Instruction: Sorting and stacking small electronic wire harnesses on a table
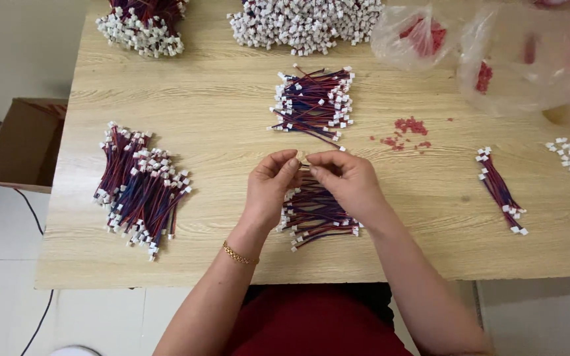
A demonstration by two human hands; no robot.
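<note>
Centrally, hands [311, 178] amid wire bundles [316, 214].

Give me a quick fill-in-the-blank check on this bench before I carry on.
1. The left hand and right hand meet above a bundle of wire leads with ____ plastic connectors.
2. A gold bracelet sits on the ____ wrist.
3. The cardboard box stands on the floor off the table's ____ edge.
4. The loose small pieces scattered below the clear bags are ____.

Missing words: white; left; left; red
</note>
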